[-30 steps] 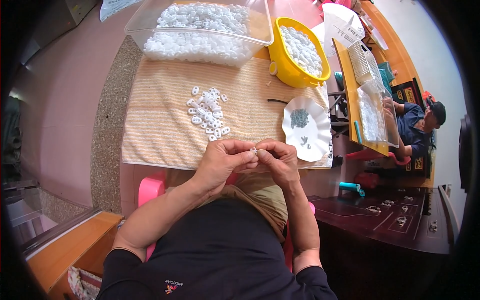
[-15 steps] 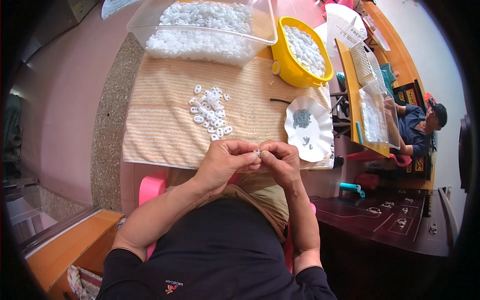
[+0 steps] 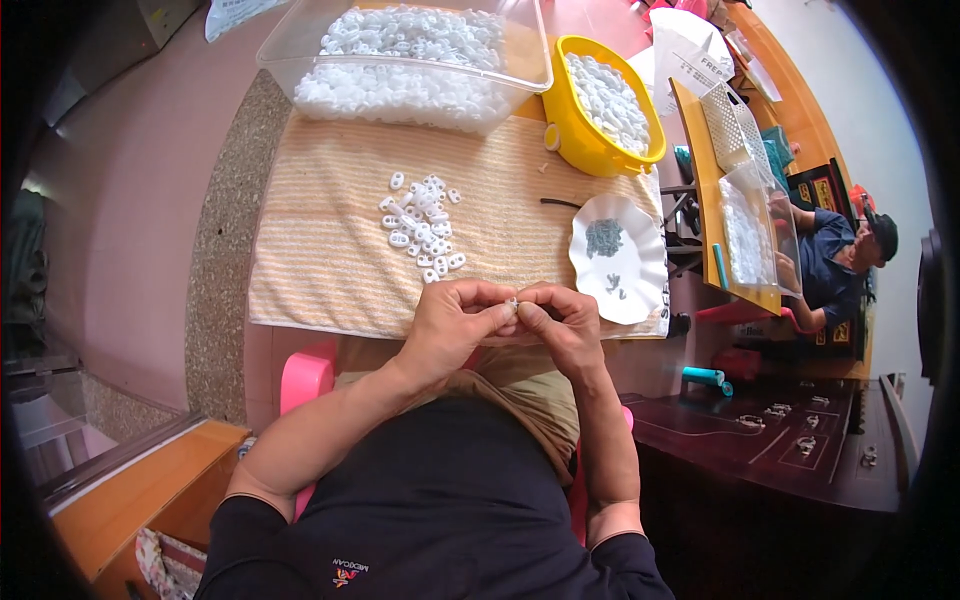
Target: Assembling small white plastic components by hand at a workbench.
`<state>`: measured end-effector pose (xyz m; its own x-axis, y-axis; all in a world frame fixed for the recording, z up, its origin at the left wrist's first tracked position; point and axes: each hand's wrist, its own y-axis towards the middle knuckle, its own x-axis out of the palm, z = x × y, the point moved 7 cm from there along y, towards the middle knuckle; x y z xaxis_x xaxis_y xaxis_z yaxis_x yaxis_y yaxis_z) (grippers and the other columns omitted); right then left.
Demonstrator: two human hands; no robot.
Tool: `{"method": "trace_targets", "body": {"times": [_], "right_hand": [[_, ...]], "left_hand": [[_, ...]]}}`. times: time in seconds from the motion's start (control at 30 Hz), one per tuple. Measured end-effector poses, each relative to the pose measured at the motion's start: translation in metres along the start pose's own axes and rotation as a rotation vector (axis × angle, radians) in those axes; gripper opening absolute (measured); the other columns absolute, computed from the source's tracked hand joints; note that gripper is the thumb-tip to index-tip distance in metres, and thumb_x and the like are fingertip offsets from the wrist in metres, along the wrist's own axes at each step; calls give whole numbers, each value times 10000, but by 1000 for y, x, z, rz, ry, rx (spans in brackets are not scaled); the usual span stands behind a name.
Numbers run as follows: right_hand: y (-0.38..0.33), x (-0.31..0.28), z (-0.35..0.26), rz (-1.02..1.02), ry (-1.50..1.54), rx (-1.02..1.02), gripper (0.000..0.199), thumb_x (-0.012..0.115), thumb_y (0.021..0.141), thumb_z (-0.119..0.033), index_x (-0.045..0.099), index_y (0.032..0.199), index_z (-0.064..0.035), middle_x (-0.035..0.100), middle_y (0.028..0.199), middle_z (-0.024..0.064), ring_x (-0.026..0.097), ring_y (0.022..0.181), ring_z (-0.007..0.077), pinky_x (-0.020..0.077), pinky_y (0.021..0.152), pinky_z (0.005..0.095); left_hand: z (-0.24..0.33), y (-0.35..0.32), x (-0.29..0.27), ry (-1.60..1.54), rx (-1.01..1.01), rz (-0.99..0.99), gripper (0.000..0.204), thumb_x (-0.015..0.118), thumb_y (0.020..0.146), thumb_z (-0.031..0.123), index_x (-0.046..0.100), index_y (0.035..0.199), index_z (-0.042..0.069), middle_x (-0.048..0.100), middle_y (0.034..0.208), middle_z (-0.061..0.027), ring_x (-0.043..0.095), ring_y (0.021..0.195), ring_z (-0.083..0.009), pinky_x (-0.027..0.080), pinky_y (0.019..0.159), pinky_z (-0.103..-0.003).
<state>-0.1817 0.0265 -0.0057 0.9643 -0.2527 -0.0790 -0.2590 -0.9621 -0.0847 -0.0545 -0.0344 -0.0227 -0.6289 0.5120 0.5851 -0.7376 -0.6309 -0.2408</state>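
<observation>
Pinching a small, half-hidden pale piece (image 3: 514,303), the left hand (image 3: 455,322) and right hand (image 3: 562,325) meet above the cloth-covered counter's (image 3: 320,235) near edge. Loose white pieces (image 3: 399,240) lie beyond, a scalloped plate (image 3: 642,245) rightward; yellow tub (image 3: 588,150) and clear bin (image 3: 525,90) crowd the far side. Pinkish floor (image 3: 120,220) stretches left; a co-worker (image 3: 838,240) sits right.

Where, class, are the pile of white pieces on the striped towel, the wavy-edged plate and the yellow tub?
Pile of white pieces (image 3: 424,224): head view, middle of the pile.
Wavy-edged plate (image 3: 643,260): head view, bare part toward its right edge.
Yellow tub (image 3: 576,138): head view, outer wall.
</observation>
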Motion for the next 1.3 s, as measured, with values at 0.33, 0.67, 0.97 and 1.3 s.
{"method": "trace_targets", "body": {"times": [0.33, 0.67, 0.97, 1.3], "right_hand": [[1, -1, 7, -53, 242, 65, 140, 592, 905, -31, 625, 1001, 65, 673, 878, 95, 653, 788, 142, 551, 723, 265], [2, -2, 16, -49, 330, 100, 108, 614, 893, -32, 615, 962, 51, 675, 857, 108, 661, 756, 157, 566, 697, 281], [2, -3, 13, -30, 209, 82, 104, 619, 892, -37, 624, 951, 48, 672, 852, 84, 647, 752, 128, 545, 690, 252], [0, 3, 1, -24, 188, 81, 86, 608, 895, -30, 642, 933, 41, 667, 843, 56, 618, 755, 97, 522, 696, 229]], "left_hand": [[-3, 2, -1, -94, -67, -23, 199, 629, 874, 11, 620, 1058, -62, 662, 898, -99, 645, 790, -132, 557, 742, -255], [-4, 2, -2, -132, -88, -30, 186, 632, 874, 16, 627, 1043, -61, 665, 889, -93, 641, 770, -123, 551, 724, -239], [-3, 1, -1, -121, -98, -17, 186, 630, 871, 12, 631, 1042, -61, 667, 896, -98, 648, 774, -129, 556, 727, -241], [-5, 1, -1, -97, -82, -36, 187, 633, 864, 6, 627, 1035, -67, 666, 901, -116, 652, 777, -149, 566, 730, -273]]}}
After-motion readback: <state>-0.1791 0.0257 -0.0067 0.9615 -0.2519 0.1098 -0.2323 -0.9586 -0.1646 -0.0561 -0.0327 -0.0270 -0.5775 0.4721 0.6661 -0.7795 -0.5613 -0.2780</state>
